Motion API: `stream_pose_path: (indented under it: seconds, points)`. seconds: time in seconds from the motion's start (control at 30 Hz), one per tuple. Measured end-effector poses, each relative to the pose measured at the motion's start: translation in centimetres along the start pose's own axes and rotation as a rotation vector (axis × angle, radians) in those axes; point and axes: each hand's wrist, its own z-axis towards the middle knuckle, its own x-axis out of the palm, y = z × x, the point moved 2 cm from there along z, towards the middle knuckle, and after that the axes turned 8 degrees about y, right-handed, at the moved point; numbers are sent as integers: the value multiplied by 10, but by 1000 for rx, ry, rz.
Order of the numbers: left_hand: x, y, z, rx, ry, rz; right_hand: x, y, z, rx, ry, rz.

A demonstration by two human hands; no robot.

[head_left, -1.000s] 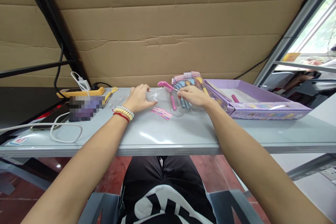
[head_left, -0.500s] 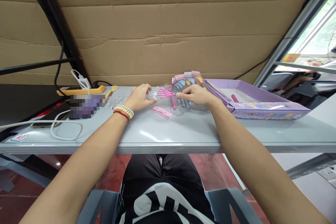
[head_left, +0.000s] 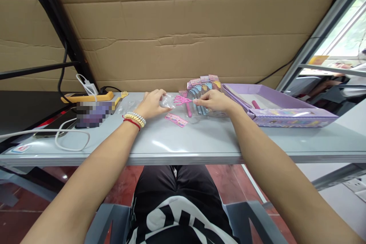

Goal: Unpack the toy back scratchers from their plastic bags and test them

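In my right hand, thumb and fingers pinch a pink plastic hand-shaped back scratcher, its spread fingers pointing left. My left hand curls around a crumpled clear plastic bag, which lies between its thumb and fingers. Just in front of the hands, a pink printed card rests flat on the table. Behind my right hand are several packaged hand-shaped pieces, blue and yellow, with pink card tops. A pink stick lies beneath the back scratcher.
An open purple box stands at the right with a pink stick inside. To the left lie a yellow hand-shaped piece, a blurred phone-like item, a white cable and a yellow power strip. Cardboard walls the back.
My right hand has shifted slightly right with the pink back scratcher. The clear bag beside my left hand looks more bunched up and apart from the pink piece.
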Motion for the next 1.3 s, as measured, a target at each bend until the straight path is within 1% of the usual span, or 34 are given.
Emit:
stream_pose_path:
  seconds: [0.1,0.23,0.4,0.5,0.57,0.67,0.77,0.83,0.9,1.07,1.2,1.3]
  points:
    - [1,-1,0,22,0,2,5,0,4,-27,10,26]
    - [2,-2,0,26,31,1,10,1,7,-89,4,56]
    - [2,-5,0,16,54,36,17,12,7,-92,-20,39]
    - [2,-6,0,30,53,91,24,20,8,-118,-39,24]
    - [3,-8,0,35,51,149,28,24,10,-133,-25,19]
    - [4,-11,0,47,82,217,33,27,12,-132,13,15]
    - [3,-15,-1,63,108,217,33,28,11,-123,18,30]
    - [3,-16,-1,66,108,210,32,29,10,-129,9,80]
    - [2,-17,-1,73,103,204,32,30,9,-126,36,167]
    - [2,-19,0,137,71,191,38,32,10,-115,181,357]
    - [1,-25,-1,189,57,279,39,33,10,-141,265,407]
    - [3,-30,-2,230,63,383,39,34,10,-112,287,390]
